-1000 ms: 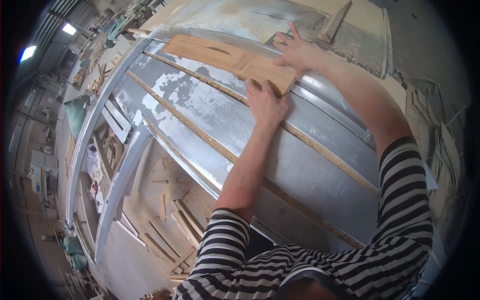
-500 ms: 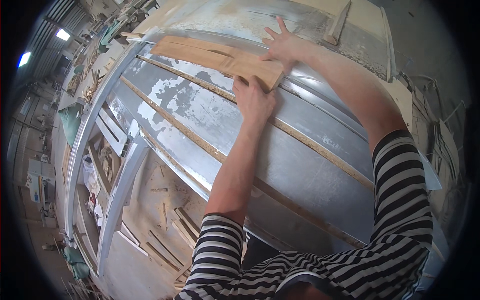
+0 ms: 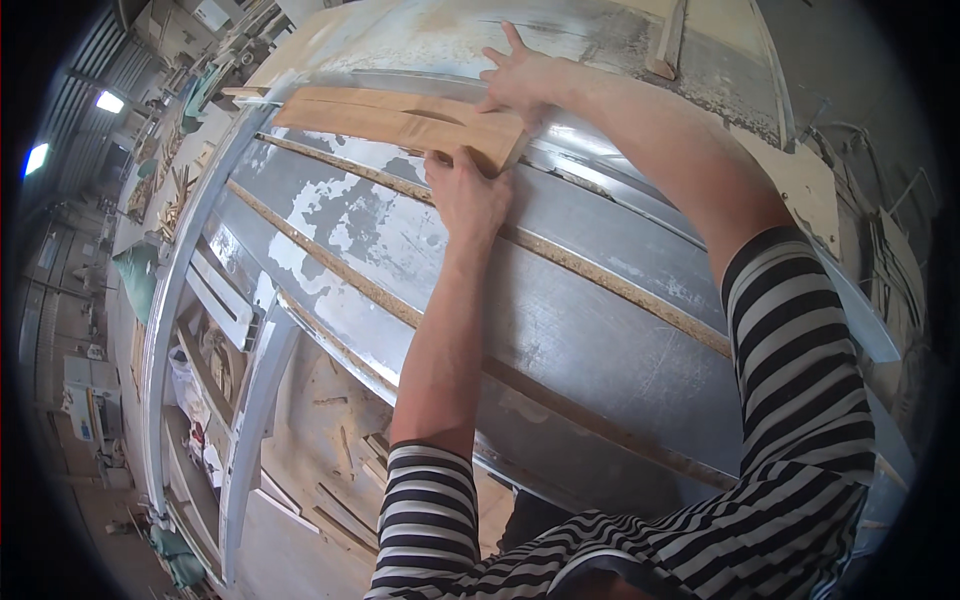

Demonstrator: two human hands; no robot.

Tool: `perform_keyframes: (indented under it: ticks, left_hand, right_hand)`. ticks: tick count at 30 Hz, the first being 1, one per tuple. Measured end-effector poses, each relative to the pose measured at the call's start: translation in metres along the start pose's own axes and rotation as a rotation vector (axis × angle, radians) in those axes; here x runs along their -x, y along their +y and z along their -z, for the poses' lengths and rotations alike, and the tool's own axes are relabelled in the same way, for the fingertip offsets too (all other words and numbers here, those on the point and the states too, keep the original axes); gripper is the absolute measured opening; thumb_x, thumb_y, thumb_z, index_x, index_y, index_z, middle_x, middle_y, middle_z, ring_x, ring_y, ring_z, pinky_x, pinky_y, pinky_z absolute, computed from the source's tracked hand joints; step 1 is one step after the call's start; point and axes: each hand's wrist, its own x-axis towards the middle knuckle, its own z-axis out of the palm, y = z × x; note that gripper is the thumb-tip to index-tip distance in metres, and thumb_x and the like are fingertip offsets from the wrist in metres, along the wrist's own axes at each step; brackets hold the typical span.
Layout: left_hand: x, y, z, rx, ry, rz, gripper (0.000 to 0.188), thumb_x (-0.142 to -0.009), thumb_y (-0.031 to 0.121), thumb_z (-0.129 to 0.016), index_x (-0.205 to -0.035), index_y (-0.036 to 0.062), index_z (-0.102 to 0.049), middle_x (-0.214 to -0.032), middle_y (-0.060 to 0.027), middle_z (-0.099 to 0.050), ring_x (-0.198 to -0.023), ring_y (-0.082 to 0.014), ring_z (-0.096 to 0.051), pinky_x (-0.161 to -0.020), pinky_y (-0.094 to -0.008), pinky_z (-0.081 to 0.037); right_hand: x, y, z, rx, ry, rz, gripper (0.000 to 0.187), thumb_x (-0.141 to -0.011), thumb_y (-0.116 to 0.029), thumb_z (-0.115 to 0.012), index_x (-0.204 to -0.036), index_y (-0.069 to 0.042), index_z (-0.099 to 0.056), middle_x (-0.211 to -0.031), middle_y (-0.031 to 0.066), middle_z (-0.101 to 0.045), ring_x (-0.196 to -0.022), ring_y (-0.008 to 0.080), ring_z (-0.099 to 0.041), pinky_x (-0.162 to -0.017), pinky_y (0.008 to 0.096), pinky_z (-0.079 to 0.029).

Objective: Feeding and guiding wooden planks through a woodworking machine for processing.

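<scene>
A long, slightly curved wooden board (image 3: 360,112) lies on the worn metal table of a woodworking machine (image 3: 590,330), at its far side. My left hand (image 3: 466,196) is at the board's near edge toward the right end, fingertips curled against it. On the far edge near the same end rests my right hand (image 3: 522,80), its fingers spread and stretched out past the wood. The lower side of that palm touches the board; its thumb is partly hidden. A dark, narrow gap shows in the board's face between its middle and right end.
Grooves packed with sawdust (image 3: 600,268) run across the metal table. A pale metal frame (image 3: 160,400) curves along the left, with offcuts below it. Beyond the board, a wooden strip (image 3: 668,40) lies on a dusty surface. Wood scraps (image 3: 345,520) lie on the floor.
In the picture, the board and both hands sit farther left and slightly higher; the surroundings shift too, so my view has moved. The hands keep the same hold on the board.
</scene>
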Motion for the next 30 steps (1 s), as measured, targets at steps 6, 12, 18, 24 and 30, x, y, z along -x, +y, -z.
perform_keyframes:
  ticks: [6, 12, 18, 24, 30]
  left_hand:
    - [-0.010, -0.013, 0.003, -0.007, -0.003, 0.002, 0.068, -0.070, 0.028, -0.083, -0.121, -0.0100, -0.059, -0.132, -0.0425, -0.046, -0.133, -0.0498, -0.040, -0.112, -0.0468, -0.037]
    - [-0.025, -0.031, 0.004, 0.019, -0.007, -0.008, 0.065, -0.071, 0.025, -0.083, -0.121, -0.0091, -0.058, -0.135, -0.0413, -0.042, -0.133, -0.0512, -0.039, -0.113, -0.0483, -0.036]
    - [-0.046, -0.051, 0.008, 0.017, -0.018, -0.005, 0.064, -0.073, 0.023, -0.083, -0.122, -0.0094, -0.055, -0.140, -0.0417, -0.036, -0.132, -0.0530, -0.040, -0.113, -0.0495, -0.036]
    - [-0.053, -0.073, 0.005, 0.037, 0.062, -0.087, 0.069, -0.072, 0.027, -0.083, -0.124, -0.0099, -0.057, -0.136, -0.0427, -0.040, -0.128, -0.0528, -0.044, -0.111, -0.0491, -0.038]
    - [-0.049, -0.076, 0.009, -0.015, 0.099, -0.102, 0.063, -0.071, 0.025, -0.082, -0.122, -0.0013, -0.058, -0.137, -0.0358, -0.043, -0.126, -0.0501, -0.046, -0.107, -0.0493, -0.041]
  right_hand:
    - [-0.018, -0.004, 0.005, -0.005, 0.009, -0.010, 0.095, -0.061, -0.037, -0.087, -0.147, -0.044, -0.047, -0.151, 0.0116, -0.047, -0.151, 0.0421, -0.021, -0.112, 0.0814, 0.001]
    - [-0.036, -0.004, 0.009, -0.010, 0.028, 0.005, 0.096, -0.061, -0.037, -0.088, -0.148, -0.045, -0.047, -0.149, 0.0112, -0.049, -0.151, 0.0424, -0.023, -0.112, 0.0809, 0.002]
    - [-0.063, -0.005, 0.020, -0.024, 0.040, -0.040, 0.095, -0.062, -0.035, -0.089, -0.147, -0.046, -0.047, -0.147, 0.0105, -0.051, -0.150, 0.0418, -0.025, -0.113, 0.0799, 0.001]
    - [-0.115, -0.006, 0.037, -0.036, 0.032, -0.028, 0.093, -0.063, -0.038, -0.089, -0.146, -0.046, -0.048, -0.146, 0.0108, -0.052, -0.149, 0.0418, -0.027, -0.113, 0.0803, -0.001]
    - [-0.181, -0.015, 0.069, -0.002, 0.045, -0.024, 0.091, -0.064, -0.039, -0.088, -0.146, -0.046, -0.049, -0.152, 0.0130, -0.045, -0.152, 0.0398, -0.023, -0.112, 0.0811, -0.002]
